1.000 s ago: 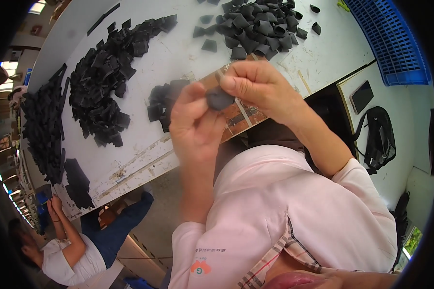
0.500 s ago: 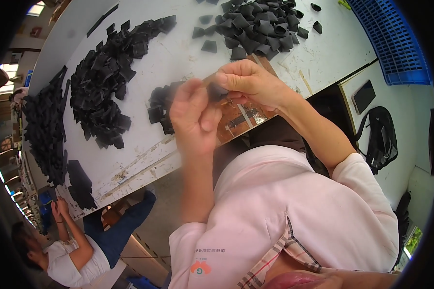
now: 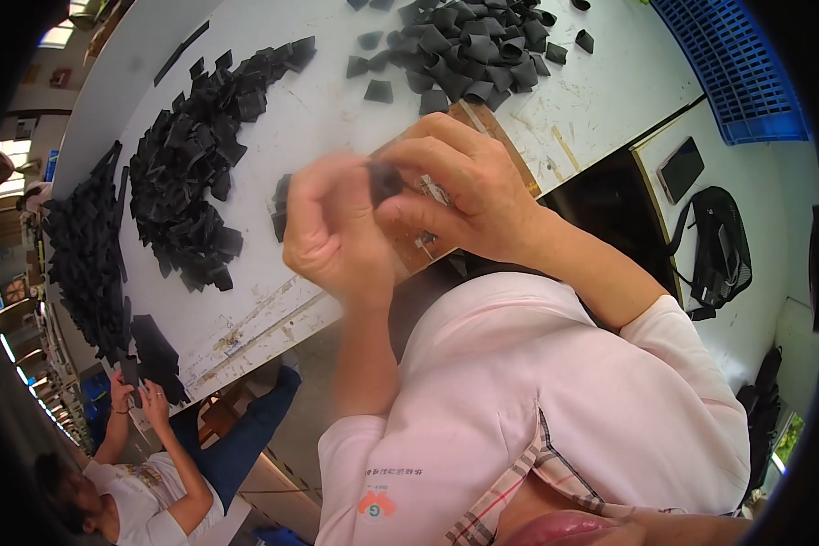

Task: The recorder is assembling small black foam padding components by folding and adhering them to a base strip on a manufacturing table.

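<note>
A small black piece, folded into a short loop, is held up between my two hands. My right hand pinches its right side between thumb and fingers. My left hand, smeared by motion, has its fingers closed against the left side; the fingertips are partly hidden. Both hands are over a brown wooden board at the table's near edge. Beside my left hand, a few flat black pieces lie partly covered.
A heap of looped black pieces lies at the far side. Left are a curved pile of flat black pieces and a dense black row. A blue basket, phone and mesh bag sit right. A co-worker sits lower left.
My left hand has shifted left and its fingers have curled in to the black piece. My right hand's grip has opened wider around it. The co-worker's hands have moved onto a dark strip.
</note>
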Demonstrator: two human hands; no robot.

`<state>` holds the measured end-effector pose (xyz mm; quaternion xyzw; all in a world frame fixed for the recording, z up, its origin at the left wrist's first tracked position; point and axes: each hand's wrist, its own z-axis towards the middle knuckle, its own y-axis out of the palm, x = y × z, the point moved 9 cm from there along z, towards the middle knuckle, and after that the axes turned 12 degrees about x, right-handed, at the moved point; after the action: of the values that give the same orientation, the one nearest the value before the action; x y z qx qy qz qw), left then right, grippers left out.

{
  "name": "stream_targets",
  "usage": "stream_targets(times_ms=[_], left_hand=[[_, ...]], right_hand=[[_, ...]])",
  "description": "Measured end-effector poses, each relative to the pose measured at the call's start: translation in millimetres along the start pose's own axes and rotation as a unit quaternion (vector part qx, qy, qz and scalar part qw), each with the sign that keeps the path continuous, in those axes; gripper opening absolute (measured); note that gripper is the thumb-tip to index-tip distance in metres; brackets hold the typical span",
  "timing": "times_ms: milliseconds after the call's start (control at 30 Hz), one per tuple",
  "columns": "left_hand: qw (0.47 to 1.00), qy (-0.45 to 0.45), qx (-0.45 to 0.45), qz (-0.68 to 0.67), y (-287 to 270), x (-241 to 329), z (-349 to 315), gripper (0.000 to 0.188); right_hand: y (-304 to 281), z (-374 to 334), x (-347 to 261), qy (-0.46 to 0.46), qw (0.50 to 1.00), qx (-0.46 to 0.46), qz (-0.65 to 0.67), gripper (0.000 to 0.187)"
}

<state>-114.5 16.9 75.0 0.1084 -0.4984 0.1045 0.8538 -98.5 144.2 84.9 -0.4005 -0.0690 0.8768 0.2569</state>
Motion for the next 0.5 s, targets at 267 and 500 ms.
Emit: stream_targets(times_ms=[267,500], left_hand=[[0.947,-0.191,0.081,-0.245,-11,-26,-3,0.010],[0.963,-0.165,0.057,-0.207,-13,-31,-9,0.013]], right_hand=[[2,10,-22,-0.127,0.986,0.011,-0.110,0.019],[4,4,-3,-0.091,0.994,0.003,-0.053,0.016]])
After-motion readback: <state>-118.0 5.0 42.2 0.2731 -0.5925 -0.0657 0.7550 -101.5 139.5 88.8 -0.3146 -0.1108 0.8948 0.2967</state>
